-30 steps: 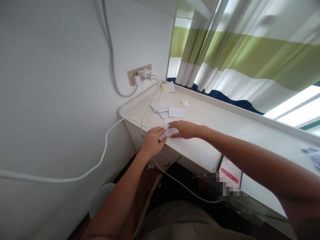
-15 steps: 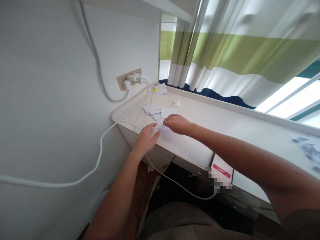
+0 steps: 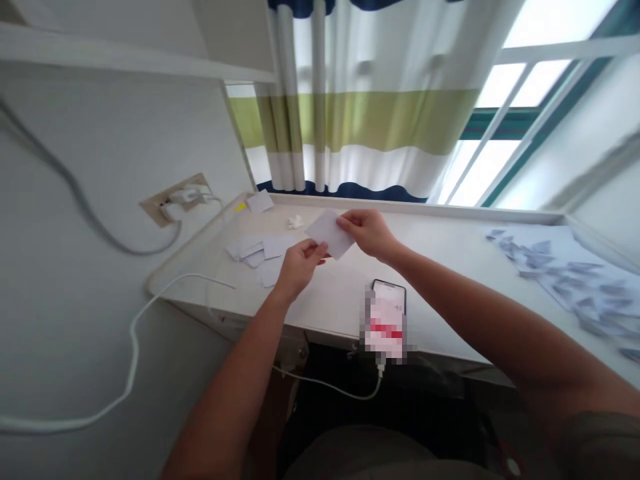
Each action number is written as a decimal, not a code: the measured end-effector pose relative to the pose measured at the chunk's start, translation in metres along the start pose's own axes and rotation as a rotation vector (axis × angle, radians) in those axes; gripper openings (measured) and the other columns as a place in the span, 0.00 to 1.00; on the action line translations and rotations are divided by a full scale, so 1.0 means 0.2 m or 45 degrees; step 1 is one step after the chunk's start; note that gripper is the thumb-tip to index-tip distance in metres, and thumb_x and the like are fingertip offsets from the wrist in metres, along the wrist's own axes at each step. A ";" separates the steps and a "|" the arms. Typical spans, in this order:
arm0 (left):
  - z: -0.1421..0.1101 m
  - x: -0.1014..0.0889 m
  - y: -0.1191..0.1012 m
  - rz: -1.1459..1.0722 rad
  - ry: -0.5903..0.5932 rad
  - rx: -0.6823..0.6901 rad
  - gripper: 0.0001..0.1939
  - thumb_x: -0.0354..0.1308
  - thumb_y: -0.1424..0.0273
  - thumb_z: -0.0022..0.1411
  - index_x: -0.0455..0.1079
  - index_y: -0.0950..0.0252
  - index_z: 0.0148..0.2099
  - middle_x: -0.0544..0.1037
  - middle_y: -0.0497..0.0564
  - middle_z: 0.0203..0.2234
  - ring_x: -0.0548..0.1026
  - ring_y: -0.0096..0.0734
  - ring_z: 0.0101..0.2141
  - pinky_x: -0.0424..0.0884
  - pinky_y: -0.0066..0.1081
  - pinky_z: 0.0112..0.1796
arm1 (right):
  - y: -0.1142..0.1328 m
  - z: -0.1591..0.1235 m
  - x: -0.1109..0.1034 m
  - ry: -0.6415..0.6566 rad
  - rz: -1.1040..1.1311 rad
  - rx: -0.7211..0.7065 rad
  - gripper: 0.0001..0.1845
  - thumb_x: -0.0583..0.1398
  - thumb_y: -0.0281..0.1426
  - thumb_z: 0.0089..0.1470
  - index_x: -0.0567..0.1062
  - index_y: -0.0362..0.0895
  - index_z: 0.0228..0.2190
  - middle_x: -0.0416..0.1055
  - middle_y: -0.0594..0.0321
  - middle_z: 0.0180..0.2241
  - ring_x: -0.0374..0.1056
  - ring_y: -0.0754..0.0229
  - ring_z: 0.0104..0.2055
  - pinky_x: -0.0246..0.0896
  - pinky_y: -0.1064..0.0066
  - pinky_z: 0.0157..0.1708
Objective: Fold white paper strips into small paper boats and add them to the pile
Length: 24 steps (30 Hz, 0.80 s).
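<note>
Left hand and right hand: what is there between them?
In the head view, a white paper is between the left hand and the right hand, held by both.

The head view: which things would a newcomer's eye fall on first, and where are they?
Probably the white paper first, pinched by the left hand and the right hand near the centre. Then the striped curtain, behind the desk, and the lit smartphone at the desk's front edge. Folded paper pieces are spread on the right side.

On the desk (image 3: 440,233): papers (image 3: 273,249) left, scattered pieces (image 3: 584,267) right (phone (image 3: 390,300) between, nearer)
</note>
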State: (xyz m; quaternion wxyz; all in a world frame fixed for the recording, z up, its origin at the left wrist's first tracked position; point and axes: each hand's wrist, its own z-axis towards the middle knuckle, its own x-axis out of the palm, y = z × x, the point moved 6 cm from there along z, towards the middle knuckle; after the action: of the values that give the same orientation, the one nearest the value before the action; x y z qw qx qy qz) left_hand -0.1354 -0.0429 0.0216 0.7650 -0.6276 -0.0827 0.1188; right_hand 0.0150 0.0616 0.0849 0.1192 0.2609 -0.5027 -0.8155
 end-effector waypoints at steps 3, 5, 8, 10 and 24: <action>0.21 0.31 -0.02 -0.096 0.118 0.019 0.27 0.74 0.45 0.55 0.77 0.66 0.35 0.83 0.52 0.29 0.82 0.34 0.31 0.79 0.31 0.31 | -0.14 -0.12 -0.31 -0.192 0.193 0.086 0.24 0.73 0.52 0.54 0.82 0.42 0.33 0.82 0.58 0.32 0.74 0.58 0.32 0.70 0.70 0.27; 0.32 0.49 0.00 -0.114 0.181 0.010 0.27 0.76 0.46 0.52 0.77 0.66 0.33 0.82 0.51 0.26 0.80 0.31 0.28 0.77 0.29 0.28 | -0.25 -0.20 -0.48 -0.236 0.266 0.190 0.27 0.76 0.52 0.48 0.81 0.43 0.35 0.82 0.57 0.34 0.77 0.57 0.33 0.75 0.69 0.26; 0.41 0.71 0.06 -0.103 0.333 -0.031 0.26 0.78 0.48 0.50 0.77 0.66 0.32 0.81 0.51 0.25 0.78 0.29 0.26 0.78 0.29 0.27 | -0.39 -0.31 -0.65 -0.240 0.330 0.351 0.28 0.80 0.49 0.43 0.80 0.42 0.35 0.81 0.58 0.31 0.79 0.57 0.32 0.78 0.68 0.26; 0.43 0.79 0.11 -0.121 0.414 -0.057 0.26 0.79 0.50 0.48 0.78 0.67 0.33 0.82 0.51 0.25 0.78 0.30 0.26 0.78 0.29 0.27 | -0.47 -0.36 -0.73 -0.249 0.372 0.408 0.27 0.80 0.47 0.43 0.79 0.42 0.33 0.81 0.59 0.30 0.79 0.57 0.32 0.79 0.67 0.28; 0.39 0.84 0.23 -0.279 0.492 -0.150 0.11 0.70 0.64 0.54 0.85 0.65 0.39 0.84 0.53 0.36 0.80 0.35 0.36 0.82 0.33 0.32 | -0.66 -0.45 -0.71 -0.151 0.791 0.503 0.10 0.71 0.35 0.50 0.80 0.42 0.33 0.76 0.63 0.30 0.77 0.58 0.33 0.82 0.58 0.41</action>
State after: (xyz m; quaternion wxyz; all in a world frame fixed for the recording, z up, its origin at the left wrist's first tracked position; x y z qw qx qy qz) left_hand 0.0003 0.0860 -0.0115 0.7369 -0.6695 -0.0091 -0.0925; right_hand 0.1918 0.1200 -0.0203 0.2789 0.0661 -0.7116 -0.6415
